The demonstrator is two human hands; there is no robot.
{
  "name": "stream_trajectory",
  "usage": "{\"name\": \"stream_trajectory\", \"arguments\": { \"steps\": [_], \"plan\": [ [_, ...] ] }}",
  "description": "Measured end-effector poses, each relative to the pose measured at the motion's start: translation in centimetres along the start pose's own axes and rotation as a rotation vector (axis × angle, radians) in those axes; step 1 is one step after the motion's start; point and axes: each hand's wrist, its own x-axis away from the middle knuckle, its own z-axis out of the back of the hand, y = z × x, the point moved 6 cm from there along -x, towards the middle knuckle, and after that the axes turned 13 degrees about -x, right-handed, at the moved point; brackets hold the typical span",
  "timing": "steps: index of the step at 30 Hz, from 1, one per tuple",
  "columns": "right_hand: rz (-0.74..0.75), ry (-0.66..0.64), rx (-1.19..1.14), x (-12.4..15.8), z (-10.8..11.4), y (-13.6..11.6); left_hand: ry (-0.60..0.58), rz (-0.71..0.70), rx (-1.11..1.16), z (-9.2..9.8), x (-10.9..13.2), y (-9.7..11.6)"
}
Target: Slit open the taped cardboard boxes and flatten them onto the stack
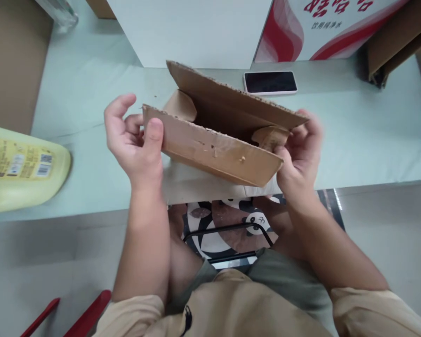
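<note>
Between my hands is a brown cardboard box [214,150], its top flaps standing apart so that the dark inside shows. It tilts down to the right, over the near edge of the table. My left hand [136,135] grips the left end, thumb on the front flap and fingers behind. At the other end my right hand [300,154] holds the right side, its thumb by the folded side flap and its fingers partly hidden and blurred. The flap edges look rough and torn.
A phone [270,82] lies behind the box on the pale green table [354,140]. Farther back stand a white panel [192,32] and a red-and-white carton [319,32]. A yellow bottle [24,168] lies at left; brown cardboard [400,37] stands at right.
</note>
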Motion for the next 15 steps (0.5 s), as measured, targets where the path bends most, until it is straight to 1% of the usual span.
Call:
{"name": "stream_trajectory", "arguments": {
  "steps": [1, 4, 7, 10, 11, 13, 15],
  "plan": [
    [0.008, -0.031, -0.015, 0.1, -0.3, 0.1, -0.017, -0.022, 0.0, 0.0, 0.1, 0.0],
    [0.083, -0.01, -0.014, 0.5, -0.2, 0.3, -0.07, -0.109, 0.004, -0.2, 0.2, 0.6],
    [0.103, -0.008, -0.03, 0.6, 0.0, 0.8, -0.132, -0.204, -0.086, -0.4, 0.3, 1.5],
    [0.113, -0.04, -0.064, 0.7, -0.1, 0.9, -0.247, -0.285, -0.184, -0.8, 0.3, 2.4],
    [0.105, -0.043, -0.081, 0.6, -0.1, 1.0, -0.281, -0.298, -0.209, -0.8, 0.3, 2.5],
    [0.049, -0.037, -0.113, 0.6, -0.2, 1.4, -0.331, -0.277, -0.242, -0.7, 0.1, 2.4],
    [-0.041, 0.01, -0.165, 0.7, -0.2, 2.3, -0.325, -0.227, -0.242, -0.2, -0.1, 2.0]
  ]
}}
